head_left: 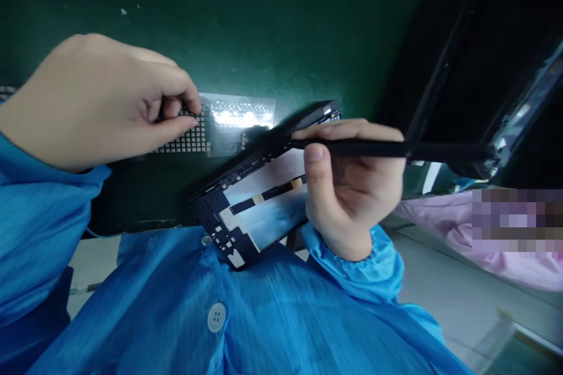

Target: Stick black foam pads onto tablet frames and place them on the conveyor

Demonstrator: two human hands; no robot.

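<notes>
My left hand is over a sheet of small pale square pads, fingers curled and thumb and forefinger nearly meeting. Whatever may be in that pinch is too small to make out. In my right hand lies a long, slim black tool, its narrow end pointing left; its exact kind is unclear. Beneath that end, an opened black phone-like device is tilted across the table's near edge, its lower corner close to my blue coat. Silvery panels and a dark strip show inside it. My right hand covers its right part.
The table has a dark green surface. A clear, shiny piece of the sheet extends right of the pads. Large black equipment stands at the right. A person's pink sleeve shows below it.
</notes>
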